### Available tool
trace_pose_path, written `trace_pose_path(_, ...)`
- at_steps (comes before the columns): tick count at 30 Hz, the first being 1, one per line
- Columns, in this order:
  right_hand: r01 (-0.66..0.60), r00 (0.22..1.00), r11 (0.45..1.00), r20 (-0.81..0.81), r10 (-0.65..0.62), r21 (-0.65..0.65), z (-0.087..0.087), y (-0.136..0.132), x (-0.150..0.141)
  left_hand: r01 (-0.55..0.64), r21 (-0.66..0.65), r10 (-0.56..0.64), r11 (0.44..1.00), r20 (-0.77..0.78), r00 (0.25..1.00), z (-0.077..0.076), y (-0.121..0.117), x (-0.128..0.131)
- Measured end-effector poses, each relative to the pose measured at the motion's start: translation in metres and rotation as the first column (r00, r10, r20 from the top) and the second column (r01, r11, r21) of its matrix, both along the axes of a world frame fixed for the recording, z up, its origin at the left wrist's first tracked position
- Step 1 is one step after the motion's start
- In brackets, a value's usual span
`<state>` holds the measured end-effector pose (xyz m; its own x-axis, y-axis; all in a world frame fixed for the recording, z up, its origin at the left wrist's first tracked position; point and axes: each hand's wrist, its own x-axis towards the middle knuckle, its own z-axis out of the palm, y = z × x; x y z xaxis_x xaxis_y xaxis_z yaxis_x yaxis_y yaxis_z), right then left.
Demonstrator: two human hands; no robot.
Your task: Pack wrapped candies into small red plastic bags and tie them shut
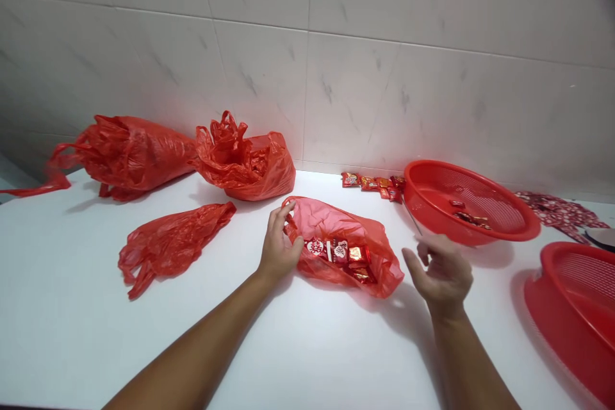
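Note:
In the middle of the table lies a red plastic bag (384,256) on its side, its mouth spread. Inside it are several small wrapped packets, red with white print (340,250) and shiny red-gold ones (359,255). My left hand (281,246) pinches the bag's left edge near the handles, thumb against fingers. To the right of the bag, my right hand (442,275) hovers with thumb and bent fingers apart and nothing visible between them. A thin grey strip (412,218) ends near its fingertips; I cannot tell whether they touch.
Back right stands a red mesh basket (519,227) with a few packets inside; another red basket (552,307) is at the right edge. Several red packets (369,184) lie by the wall. Leftward are a flat red bag (175,243) and two bulky red bags (154,150). Patterned cloth (552,211) lies far right.

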<state>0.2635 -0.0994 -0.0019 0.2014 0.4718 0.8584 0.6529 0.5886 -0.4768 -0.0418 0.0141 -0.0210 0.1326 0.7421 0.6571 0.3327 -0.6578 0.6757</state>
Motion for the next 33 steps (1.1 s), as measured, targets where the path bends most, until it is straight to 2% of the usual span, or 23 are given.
trace_pose_path(2,-0.048,0.969,0.985,0.23,0.086,-0.167,0.001,-0.001,-0.004,0.062,-0.001,-0.062,0.998,-0.01,0.998,0.001,-0.002,0.0)
trace_pose_path(3,-0.008,0.943,0.963,0.318,0.097,-0.27,0.0,0.0,-0.005,0.098,0.002,-0.098,0.995,-0.015,0.995,0.002,-0.002,0.0)
trace_pose_path(6,0.248,0.896,0.842,0.445,-0.01,-0.479,-0.006,0.008,-0.003,0.2,0.007,-0.2,0.98,-0.047,0.979,0.005,0.0,-0.004)
trace_pose_path(8,0.376,0.889,0.724,0.447,-0.104,-0.579,-0.012,0.012,0.003,0.285,-0.025,-0.286,0.958,-0.105,0.953,0.009,0.0,-0.009)
trace_pose_path(9,0.401,0.893,0.662,0.432,-0.128,-0.633,-0.015,0.013,0.007,0.338,-0.058,-0.343,0.94,-0.152,0.927,0.011,0.0,-0.012)
trace_pose_path(11,0.381,0.918,0.552,0.374,-0.13,-0.742,-0.02,0.013,0.013,0.417,-0.163,-0.447,0.894,-0.272,0.852,0.013,-0.001,-0.016)
trace_pose_path(12,0.348,0.934,0.506,0.338,-0.114,-0.79,-0.023,0.013,0.016,0.418,-0.218,-0.469,0.882,-0.331,0.819,0.014,-0.001,-0.017)
trace_pose_path(14,0.278,0.958,0.455,0.281,-0.064,-0.846,-0.027,0.013,0.018,0.341,-0.283,-0.435,0.896,-0.415,0.799,0.013,-0.002,-0.017)
trace_pose_path(15,0.257,0.963,0.458,0.267,-0.046,-0.851,-0.028,0.014,0.017,0.289,-0.284,-0.391,0.914,-0.43,0.814,0.012,-0.002,-0.016)
trace_pose_path(16,0.244,0.965,0.483,0.258,-0.038,-0.841,-0.028,0.015,0.016,0.242,-0.261,-0.336,0.935,-0.422,0.842,0.012,-0.001,-0.015)
trace_pose_path(17,0.232,0.968,0.531,0.249,-0.04,-0.815,-0.027,0.016,0.014,0.209,-0.221,-0.283,0.953,-0.397,0.873,0.011,0.0,-0.013)
trace_pose_path(19,0.21,0.973,0.68,0.217,-0.076,-0.703,-0.023,0.017,0.007,0.184,-0.098,-0.206,0.978,-0.32,0.925,0.013,0.003,-0.011)
trace_pose_path(21,0.211,0.975,0.857,0.164,-0.15,-0.471,-0.016,0.014,-0.003,0.158,0.075,-0.137,0.985,-0.228,0.964,0.018,0.005,-0.011)
trace_pose_path(22,0.233,0.97,0.922,0.139,-0.199,-0.31,-0.013,0.012,-0.007,0.122,0.17,-0.09,0.978,-0.182,0.979,0.021,0.005,-0.011)
trace_pose_path(23,0.27,0.96,0.953,0.118,-0.255,-0.136,-0.009,0.01,-0.012,0.062,0.259,-0.027,0.964,-0.136,0.99,0.023,0.006,-0.011)
trace_pose_path(24,0.313,0.944,0.949,0.099,-0.314,0.029,-0.006,0.007,-0.015,-0.02,0.333,0.052,0.943,-0.089,0.995,0.026,0.005,-0.012)
trace_pose_path(25,0.351,0.926,0.922,0.088,-0.368,0.161,-0.003,0.005,-0.018,-0.107,0.385,0.136,0.917,-0.051,0.989,0.027,0.005,-0.012)
trace_pose_path(27,0.393,0.892,0.872,0.11,-0.439,0.293,0.0,0.004,-0.022,-0.23,0.432,0.27,0.872,-0.033,0.962,0.028,0.005,-0.012)
trace_pose_path(29,0.396,0.874,0.868,0.166,-0.456,0.3,-0.001,0.005,-0.022,-0.245,0.445,0.307,0.861,-0.072,0.949,0.027,0.004,-0.012)
trace_pose_path(31,0.407,0.862,0.872,0.202,-0.466,0.271,-0.004,0.008,-0.02,-0.201,0.468,0.279,0.861,-0.101,0.955,0.026,0.001,-0.011)
trace_pose_path(33,0.418,0.864,0.877,0.197,-0.464,0.236,-0.008,0.01,-0.018,-0.172,0.522,0.26,0.836,-0.1,0.961,0.025,-0.002,-0.011)
